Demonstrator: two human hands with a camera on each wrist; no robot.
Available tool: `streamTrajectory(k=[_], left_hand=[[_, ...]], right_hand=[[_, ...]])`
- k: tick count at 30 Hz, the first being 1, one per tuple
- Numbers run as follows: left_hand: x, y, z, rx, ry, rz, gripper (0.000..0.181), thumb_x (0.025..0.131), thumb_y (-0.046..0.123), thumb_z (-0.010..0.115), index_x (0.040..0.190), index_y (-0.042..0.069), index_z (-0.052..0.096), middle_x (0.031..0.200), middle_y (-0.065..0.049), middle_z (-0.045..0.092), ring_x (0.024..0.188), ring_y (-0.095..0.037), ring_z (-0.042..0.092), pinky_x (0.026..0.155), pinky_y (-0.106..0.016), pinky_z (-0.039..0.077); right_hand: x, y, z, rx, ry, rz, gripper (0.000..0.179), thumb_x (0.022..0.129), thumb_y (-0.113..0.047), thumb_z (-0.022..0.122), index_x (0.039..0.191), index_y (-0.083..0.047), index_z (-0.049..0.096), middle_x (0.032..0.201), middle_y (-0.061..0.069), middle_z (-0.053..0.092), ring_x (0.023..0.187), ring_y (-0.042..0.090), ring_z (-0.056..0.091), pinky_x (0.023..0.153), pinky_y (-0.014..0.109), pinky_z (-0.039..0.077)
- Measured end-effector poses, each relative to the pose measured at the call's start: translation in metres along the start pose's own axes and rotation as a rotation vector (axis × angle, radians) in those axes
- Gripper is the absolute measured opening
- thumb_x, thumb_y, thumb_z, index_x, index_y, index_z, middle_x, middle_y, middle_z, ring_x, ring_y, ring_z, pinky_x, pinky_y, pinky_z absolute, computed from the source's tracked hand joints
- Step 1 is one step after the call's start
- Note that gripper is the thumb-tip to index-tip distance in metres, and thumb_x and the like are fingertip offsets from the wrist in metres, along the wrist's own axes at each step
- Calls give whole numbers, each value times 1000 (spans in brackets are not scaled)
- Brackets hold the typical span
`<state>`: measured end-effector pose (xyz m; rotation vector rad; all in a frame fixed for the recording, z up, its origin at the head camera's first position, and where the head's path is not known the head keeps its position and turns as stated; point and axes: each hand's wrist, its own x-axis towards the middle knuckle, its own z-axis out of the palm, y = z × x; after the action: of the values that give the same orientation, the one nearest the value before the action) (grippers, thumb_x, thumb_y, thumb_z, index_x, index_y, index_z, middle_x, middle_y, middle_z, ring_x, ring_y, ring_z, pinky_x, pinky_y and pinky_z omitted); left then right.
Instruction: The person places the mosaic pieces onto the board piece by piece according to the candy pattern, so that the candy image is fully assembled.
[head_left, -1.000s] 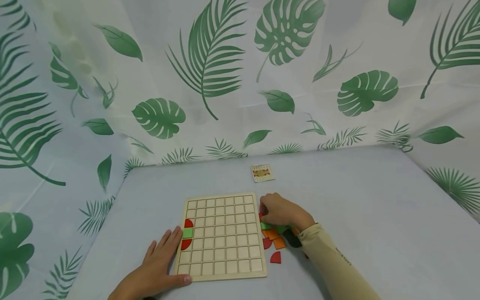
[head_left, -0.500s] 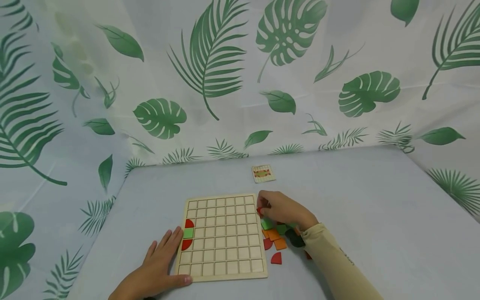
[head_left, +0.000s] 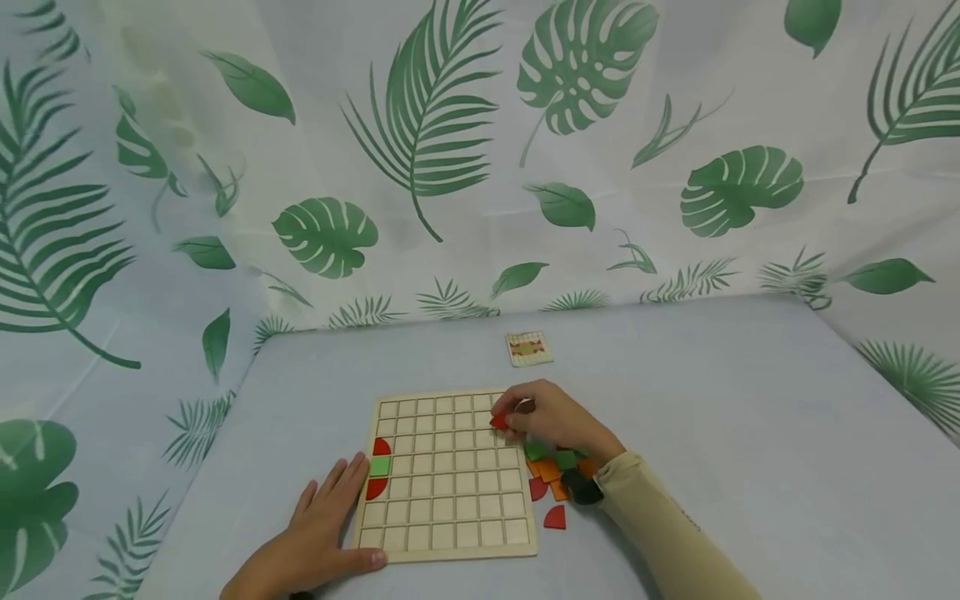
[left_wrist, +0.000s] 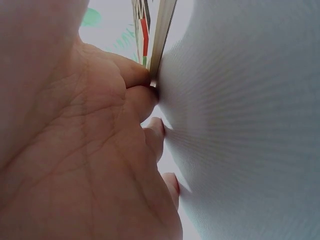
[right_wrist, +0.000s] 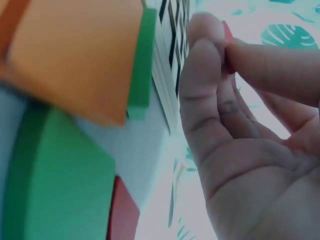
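Observation:
A pale wooden grid board [head_left: 453,483] lies flat on the table. Along its left column sit a red quarter-circle tile [head_left: 382,447], a green square tile [head_left: 380,466] and a second red quarter-circle tile [head_left: 377,488]. My left hand [head_left: 318,521] rests at the board's lower left, fingers spread and straight, fingertips and thumb touching its edge. Between thumb and fingers my right hand [head_left: 555,415] pinches another red tile [head_left: 500,422] over the upper right of the board. In the right wrist view that red tile [right_wrist: 229,50] is mostly covered by the fingertips.
A heap of orange [head_left: 549,471], green [head_left: 566,459] and red tiles lies right of the board, partly under the right wrist. One red quarter-circle tile [head_left: 555,517] lies apart, nearer me. A small pattern card [head_left: 529,348] lies behind the board. Leaf-printed cloth [head_left: 465,167] hangs behind the table.
My right hand has lifted a red tile from beside the heap and moved left with it, over the board's right side. The left hand stays in place at the board's edge.

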<state>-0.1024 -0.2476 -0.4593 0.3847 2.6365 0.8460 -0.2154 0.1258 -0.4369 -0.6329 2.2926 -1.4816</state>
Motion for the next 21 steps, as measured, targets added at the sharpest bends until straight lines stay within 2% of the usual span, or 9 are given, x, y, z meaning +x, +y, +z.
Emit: streamTrajectory(k=[3, 6, 12, 17, 21], left_hand=[[0, 2, -1, 7, -20, -5, 126, 81, 59, 88, 171, 2, 19, 177, -19, 15, 162, -47, 3, 120, -75, -3], [0, 3, -2, 28, -27, -23, 126, 82, 59, 88, 171, 4, 18, 178, -17, 14, 162, -46, 4, 121, -75, -2], [0, 4, -3, 32, -30, -37, 127, 81, 59, 89, 171, 4, 18, 178, -16, 14, 162, -46, 4, 121, -74, -2], [-1, 3, -3, 27, -27, -36, 126, 81, 58, 89, 171, 4, 19, 178, -17, 15, 162, -46, 4, 121, -75, -2], [2, 3, -1, 30, -33, -38, 127, 82, 60, 88, 172, 5, 18, 178, -15, 15, 162, -45, 3, 122, -73, -3]], right_hand=[[2, -1, 4, 53, 10, 16, 10, 102, 2, 65, 109, 3, 73, 92, 10, 71, 76, 25, 73, 73, 34, 60], [5, -4, 9, 59, 19, -6, 5, 101, 0, 70, 104, 2, 72, 87, 10, 71, 74, 24, 70, 72, 34, 59], [17, -9, 20, 23, 18, -41, 5, 101, -3, 71, 103, -3, 75, 86, 5, 71, 76, 23, 65, 70, 35, 56], [33, -18, 32, 51, -25, -60, 9, 102, 1, 68, 104, -1, 76, 90, 4, 73, 80, 24, 71, 76, 37, 60], [43, -27, 39, 13, -41, -106, 11, 102, 1, 66, 105, -1, 77, 93, 2, 75, 83, 18, 69, 78, 34, 58]])
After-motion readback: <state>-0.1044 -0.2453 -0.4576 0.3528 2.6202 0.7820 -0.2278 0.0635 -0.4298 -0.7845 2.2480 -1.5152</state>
